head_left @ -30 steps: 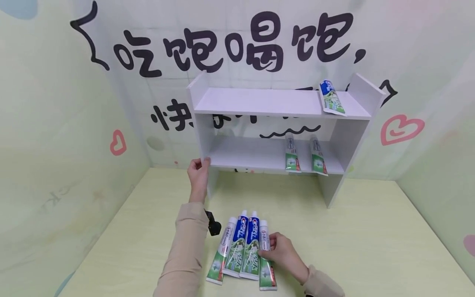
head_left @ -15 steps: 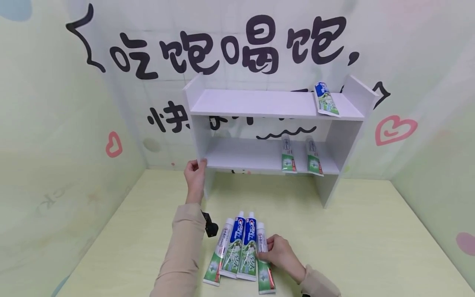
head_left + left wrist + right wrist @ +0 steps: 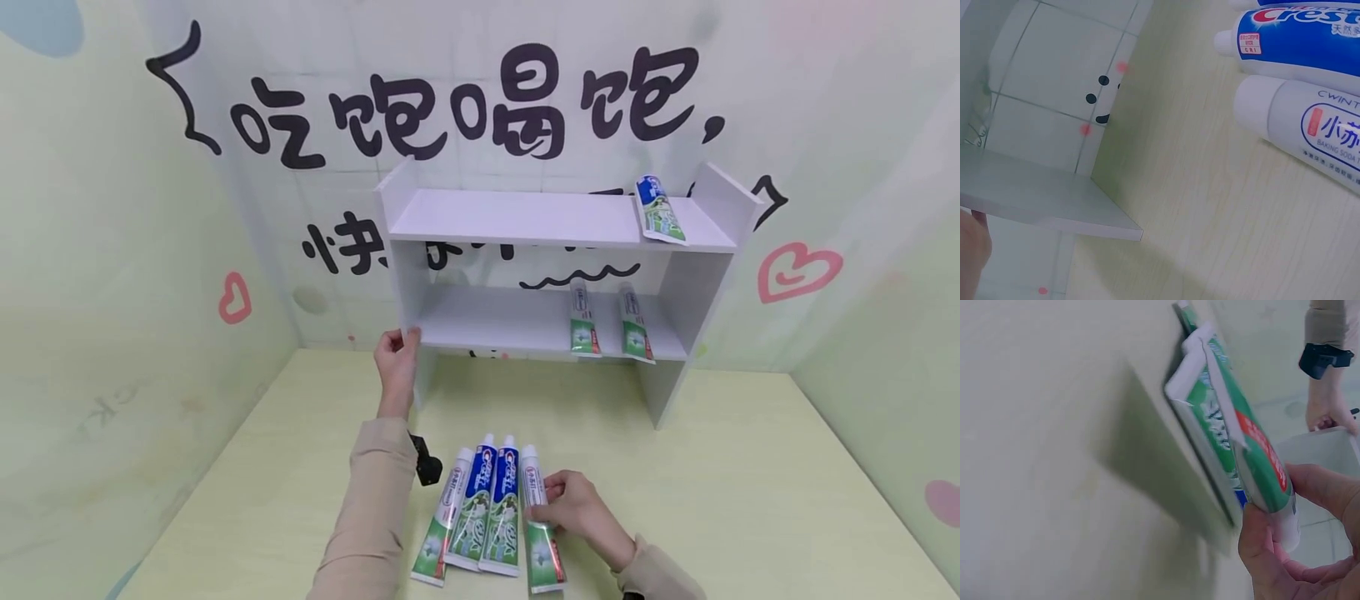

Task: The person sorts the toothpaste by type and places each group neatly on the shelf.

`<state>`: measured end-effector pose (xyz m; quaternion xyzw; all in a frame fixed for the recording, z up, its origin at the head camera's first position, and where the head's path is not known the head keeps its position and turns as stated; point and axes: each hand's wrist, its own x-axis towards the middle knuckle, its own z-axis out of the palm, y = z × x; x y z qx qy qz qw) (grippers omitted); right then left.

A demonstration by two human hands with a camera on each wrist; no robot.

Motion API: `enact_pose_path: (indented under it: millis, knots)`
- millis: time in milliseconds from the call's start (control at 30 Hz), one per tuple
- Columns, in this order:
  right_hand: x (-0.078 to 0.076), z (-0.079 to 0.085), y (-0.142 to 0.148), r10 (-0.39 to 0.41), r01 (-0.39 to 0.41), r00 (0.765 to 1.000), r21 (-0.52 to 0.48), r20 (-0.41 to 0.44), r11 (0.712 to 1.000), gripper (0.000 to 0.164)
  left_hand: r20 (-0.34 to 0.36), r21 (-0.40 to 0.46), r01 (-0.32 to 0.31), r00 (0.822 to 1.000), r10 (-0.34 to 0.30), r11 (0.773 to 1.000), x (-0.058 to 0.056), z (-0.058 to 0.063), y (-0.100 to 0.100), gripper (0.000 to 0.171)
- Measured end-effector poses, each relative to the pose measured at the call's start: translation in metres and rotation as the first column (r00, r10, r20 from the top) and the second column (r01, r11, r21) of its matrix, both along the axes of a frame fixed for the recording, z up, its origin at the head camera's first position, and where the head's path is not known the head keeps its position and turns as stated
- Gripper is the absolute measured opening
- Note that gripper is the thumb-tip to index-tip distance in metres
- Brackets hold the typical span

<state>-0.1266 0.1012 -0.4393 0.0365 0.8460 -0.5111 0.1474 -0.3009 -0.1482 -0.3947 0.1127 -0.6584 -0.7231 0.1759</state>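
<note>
My right hand [image 3: 588,512] pinches a white-and-green toothpaste tube [image 3: 542,533] between thumb and fingers. In the right wrist view that tube [image 3: 1259,453] is raised off the table, with a shadow beneath it. Beside it lie two blue-and-green Crest toothpaste tubes [image 3: 501,517], side by side with caps pointing away. Leftmost in the row is another white-and-green toothpaste tube [image 3: 444,525]. My left hand [image 3: 397,367] grips the front edge of the left side panel of a white shelf [image 3: 480,325], at the height of its middle board.
One Crest tube [image 3: 660,212] lies on the top board at the right. Two white-and-green tubes [image 3: 583,321] lie on the middle board, their ends at its front edge. Walls enclose the pale table [image 3: 750,483] at the back and both sides.
The held tube has risen from the table and swung slightly away from the neighbouring Crest tube. My left hand stays on the shelf panel. The head view has shifted a little.
</note>
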Motion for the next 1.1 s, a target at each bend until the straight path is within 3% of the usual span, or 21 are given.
enact_pose_path:
  millis: [500,800,1100]
  knots:
    - [-0.004,0.038,0.0,0.005,-0.007,0.999,-0.051,-0.047,0.999,0.052,-0.003,0.02,-0.013,1.0,0.013,1.0,-0.002,0.001,0.0,0.019]
    - [-0.013,0.062,0.003,-0.041,0.036,0.995,-0.053,-0.09,0.998,0.05,0.007,0.008,-0.006,1.0,0.006,1.0,0.0,0.002,0.001,0.021]
    - [-0.024,0.091,0.011,-0.02,0.013,0.992,-0.059,-0.125,0.998,0.049,-0.004,0.006,-0.012,1.0,0.012,1.0,0.0,0.002,0.0,0.02]
